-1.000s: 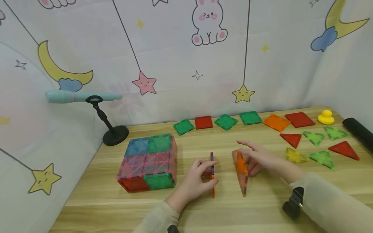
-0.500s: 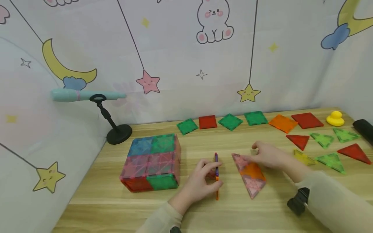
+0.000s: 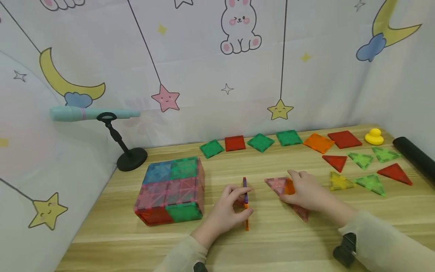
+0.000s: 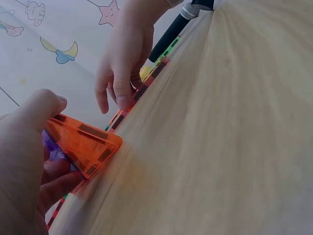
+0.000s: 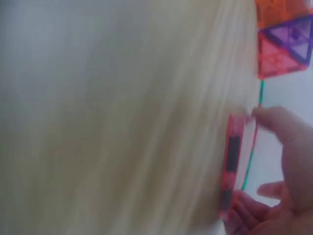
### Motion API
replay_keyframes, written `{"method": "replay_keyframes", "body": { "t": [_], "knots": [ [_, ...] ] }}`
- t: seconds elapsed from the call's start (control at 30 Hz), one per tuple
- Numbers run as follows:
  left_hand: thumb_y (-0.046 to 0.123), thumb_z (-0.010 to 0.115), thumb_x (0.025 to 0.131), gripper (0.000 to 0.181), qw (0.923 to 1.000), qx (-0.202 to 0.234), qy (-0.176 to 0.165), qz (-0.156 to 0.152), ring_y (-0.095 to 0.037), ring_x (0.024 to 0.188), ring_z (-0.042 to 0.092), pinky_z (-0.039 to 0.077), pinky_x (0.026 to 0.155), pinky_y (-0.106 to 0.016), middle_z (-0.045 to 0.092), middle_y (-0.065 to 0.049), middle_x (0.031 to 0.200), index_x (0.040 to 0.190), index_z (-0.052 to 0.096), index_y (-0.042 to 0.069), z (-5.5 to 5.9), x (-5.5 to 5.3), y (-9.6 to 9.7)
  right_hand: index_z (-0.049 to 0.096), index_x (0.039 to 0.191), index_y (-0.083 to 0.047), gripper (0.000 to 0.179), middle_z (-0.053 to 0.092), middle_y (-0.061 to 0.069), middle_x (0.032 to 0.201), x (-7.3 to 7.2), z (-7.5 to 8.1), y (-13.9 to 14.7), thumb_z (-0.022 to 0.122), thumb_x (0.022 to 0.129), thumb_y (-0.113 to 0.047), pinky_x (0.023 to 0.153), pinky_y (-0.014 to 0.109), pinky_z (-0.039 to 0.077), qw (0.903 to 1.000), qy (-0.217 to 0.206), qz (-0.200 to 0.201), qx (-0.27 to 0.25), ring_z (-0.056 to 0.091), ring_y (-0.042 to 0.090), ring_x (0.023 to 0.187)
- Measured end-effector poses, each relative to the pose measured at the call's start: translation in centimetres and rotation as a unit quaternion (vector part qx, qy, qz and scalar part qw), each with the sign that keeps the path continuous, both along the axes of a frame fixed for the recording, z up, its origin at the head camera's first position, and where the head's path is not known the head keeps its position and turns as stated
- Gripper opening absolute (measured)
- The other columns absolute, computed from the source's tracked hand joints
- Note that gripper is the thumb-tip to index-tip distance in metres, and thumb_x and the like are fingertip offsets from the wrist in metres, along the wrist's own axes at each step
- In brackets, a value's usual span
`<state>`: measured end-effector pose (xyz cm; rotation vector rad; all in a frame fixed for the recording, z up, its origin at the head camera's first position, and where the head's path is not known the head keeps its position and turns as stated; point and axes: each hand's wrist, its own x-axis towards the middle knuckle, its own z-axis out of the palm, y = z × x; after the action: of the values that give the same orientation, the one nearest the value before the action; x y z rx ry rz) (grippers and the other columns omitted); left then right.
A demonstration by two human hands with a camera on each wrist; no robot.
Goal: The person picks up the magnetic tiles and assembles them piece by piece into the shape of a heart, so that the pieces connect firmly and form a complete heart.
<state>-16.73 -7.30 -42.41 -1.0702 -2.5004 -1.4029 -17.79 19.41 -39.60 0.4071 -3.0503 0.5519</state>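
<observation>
In the head view my left hand [image 3: 225, 211] holds a panel of joined magnetic tiles [image 3: 246, 198] on edge, thumb and fingers at its sides. The left wrist view shows its orange triangle tile [image 4: 85, 142] standing on the table, with purple behind. To the right, my right hand [image 3: 310, 194] reaches over a strip of pink and orange triangle tiles [image 3: 276, 184] lying low on the table, covering much of it. In the right wrist view, thumb and fingers grip a pink tile edge [image 5: 234, 156] from either end.
A box of magnetic tiles [image 3: 170, 192] stands left of my hands. Square tiles [image 3: 235, 143] line the back edge; loose triangle tiles [image 3: 370, 184] and a yellow duck [image 3: 374, 136] lie at right. A microphone stand [image 3: 131, 158] is at back left, a black microphone [image 3: 414, 155] far right.
The pink and orange strip tipped from leaning upright to lying down on the right. My right hand let it down, then moved over it and took hold. The left hand kept its panel standing.
</observation>
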Motion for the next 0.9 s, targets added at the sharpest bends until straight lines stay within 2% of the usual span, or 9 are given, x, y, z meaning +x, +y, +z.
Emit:
{"method": "replay_keyframes", "body": {
  "t": [0.13,0.27,0.37,0.5,0.6,0.7,0.9],
  "knots": [
    [0.01,0.072,0.082,0.048,1.0,0.0,0.002,0.002,-0.015,0.089,0.059,0.05,0.08,-0.026,0.044,-0.006,0.109,0.127,0.055,0.006,0.1,0.0,-0.1,0.037,0.13,0.015,0.086,0.049,0.036,0.113,-0.2,-0.3,0.0,0.074,0.074,-0.039,0.085,0.056,0.043,0.9998,0.017,-0.001,0.002,0.049,0.049,0.1],
    [0.011,0.072,0.082,0.048,0.9999,-0.003,0.012,-0.005,-0.014,0.089,0.059,0.05,0.08,-0.025,0.044,-0.007,0.109,0.127,0.055,0.006,0.0,-0.1,-0.1,0.033,0.134,0.013,0.09,0.047,0.034,0.112,0.1,-0.3,0.4,0.078,0.069,-0.032,0.079,0.054,0.046,0.9992,0.039,-0.006,-0.009,0.049,0.046,0.097],
    [0.011,0.072,0.082,0.049,0.9999,-0.003,0.011,-0.003,-0.014,0.089,0.059,0.05,0.08,-0.025,0.044,-0.007,0.109,0.128,0.055,0.006,0.0,0.0,-0.1,0.033,0.135,0.01,0.089,0.045,0.03,0.106,0.4,0.1,0.5,0.08,0.068,-0.025,0.067,0.043,0.05,0.9971,0.075,0.014,-0.008,0.052,0.033,0.08],
    [0.01,0.071,0.083,0.048,1.0,0.001,0.007,0.0,-0.016,0.089,0.059,0.05,0.08,-0.026,0.044,-0.007,0.109,0.128,0.055,0.006,0.2,0.1,-0.1,0.04,0.131,0.007,0.072,0.043,0.027,0.104,0.8,1.1,0.0,0.077,0.073,-0.013,0.055,0.03,0.048,0.9948,0.093,0.04,-0.011,0.05,0.018,0.063],
    [0.011,0.071,0.083,0.048,1.0,0.003,0.008,-0.003,-0.017,0.089,0.06,0.05,0.08,-0.026,0.043,-0.007,0.109,0.128,0.055,0.005,0.2,0.1,-0.1,0.045,0.128,0.005,0.057,0.043,0.027,0.107,1.4,2.2,-0.7,0.069,0.077,-0.003,0.053,0.029,0.047,0.9964,0.066,0.044,-0.03,0.05,0.016,0.061],
    [0.01,0.071,0.083,0.048,0.9999,0.005,0.01,-0.005,-0.017,0.088,0.06,0.05,0.08,-0.026,0.043,-0.007,0.109,0.128,0.054,0.005,0.3,0.1,-0.2,0.049,0.127,0.003,0.05,0.046,0.021,0.101,1.8,3.2,-1.7,0.063,0.079,0.002,0.054,0.03,0.046,0.9969,0.035,0.048,-0.052,0.048,0.017,0.062],
    [0.009,0.073,0.081,0.05,0.9997,0.005,0.022,-0.004,-0.017,0.088,0.06,0.05,0.08,-0.026,0.044,-0.007,0.108,0.127,0.055,0.005,0.1,0.1,-0.1,0.056,0.124,0.002,0.043,0.049,0.012,0.092,1.5,3.4,-3.0,0.065,0.084,-0.01,0.064,0.034,0.046,0.9961,-0.014,0.035,-0.079,0.048,0.02,0.074]
  ]
}}
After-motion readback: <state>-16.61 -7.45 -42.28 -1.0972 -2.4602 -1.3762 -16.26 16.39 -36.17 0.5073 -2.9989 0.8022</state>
